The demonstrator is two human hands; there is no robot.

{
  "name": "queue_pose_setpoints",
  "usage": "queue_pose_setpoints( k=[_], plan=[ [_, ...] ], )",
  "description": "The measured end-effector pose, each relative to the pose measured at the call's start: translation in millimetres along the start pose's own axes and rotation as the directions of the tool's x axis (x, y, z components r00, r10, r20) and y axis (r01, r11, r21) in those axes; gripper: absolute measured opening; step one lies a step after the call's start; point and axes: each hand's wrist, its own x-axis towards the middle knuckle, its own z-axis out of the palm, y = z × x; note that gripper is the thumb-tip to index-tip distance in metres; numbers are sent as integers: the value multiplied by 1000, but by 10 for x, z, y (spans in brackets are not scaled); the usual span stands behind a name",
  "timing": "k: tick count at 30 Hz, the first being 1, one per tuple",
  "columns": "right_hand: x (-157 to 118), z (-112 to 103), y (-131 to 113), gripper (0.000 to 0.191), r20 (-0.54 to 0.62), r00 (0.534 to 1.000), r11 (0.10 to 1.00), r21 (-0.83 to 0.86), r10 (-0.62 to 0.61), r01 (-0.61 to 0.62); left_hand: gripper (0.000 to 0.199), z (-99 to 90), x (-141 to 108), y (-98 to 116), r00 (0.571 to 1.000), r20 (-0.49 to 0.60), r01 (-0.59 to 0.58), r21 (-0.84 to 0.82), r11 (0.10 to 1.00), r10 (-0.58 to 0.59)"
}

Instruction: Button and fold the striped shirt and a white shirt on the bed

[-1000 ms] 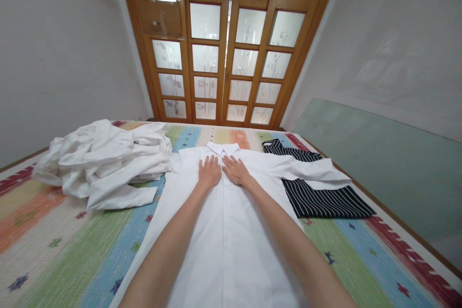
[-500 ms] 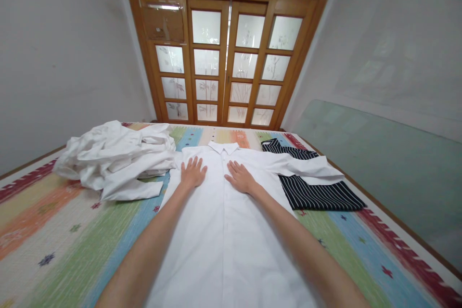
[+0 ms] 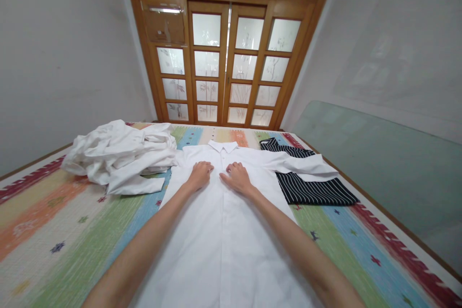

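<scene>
White shirt (image 3: 249,236) lies flat, front up, mid-bed, collar (image 3: 223,147) at the far end, button placket (image 3: 222,221) running down the middle toward the camera.

Left hand (image 3: 200,176) is on the upper chest, left of the placket. Fingers bent and close together, tips turned in toward the placket. Can't tell if they pinch any cloth; the fingertips are partly hidden.

Right hand (image 3: 237,178) is at the same height, just right of the placket. Fingers half curled, slightly apart, thumb out from them and pointing at the placket. No cloth visible in its grip; can't confirm fingertip contact. Hands are near each other, not touching.

Right sleeve (image 3: 306,166) extends out to the right, across a black garment with white stripes (image 3: 314,191), which shows on both sides of it. Crumpled pile of white cloth (image 3: 119,156) sits left of the shirt, by its shoulder. All of it is on a multicolour striped bedspread (image 3: 83,221). Pale green panel (image 3: 378,159) stands along the right side. Wood-framed glass doors (image 3: 227,62) beyond the far edge.
</scene>
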Motion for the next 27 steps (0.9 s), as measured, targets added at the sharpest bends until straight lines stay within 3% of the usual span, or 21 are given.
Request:
queue_pose_setpoints(
  k=[7, 11, 18, 27],
  plan=[
    [158, 65, -102, 26, -23, 994, 993, 39, 109, -108, 36, 51, 74, 295, 999, -35, 20, -111, 994, -24],
    [157, 120, 7, 20, -91, 987, 974, 197, 133, -113, 31, 119, 100, 384, 998, -46, 38, -121, 992, -44],
    [173, 172, 220, 18, -89, 987, 834, 549, 131, -61, 21, 167, 153, 407, 997, -48, 43, -210, 977, -54],
    [208, 212, 300, 19, -37, 989, 740, 668, 146, -85, 14, 216, 217, 412, 990, -27, 127, -263, 956, -139]
  ],
)
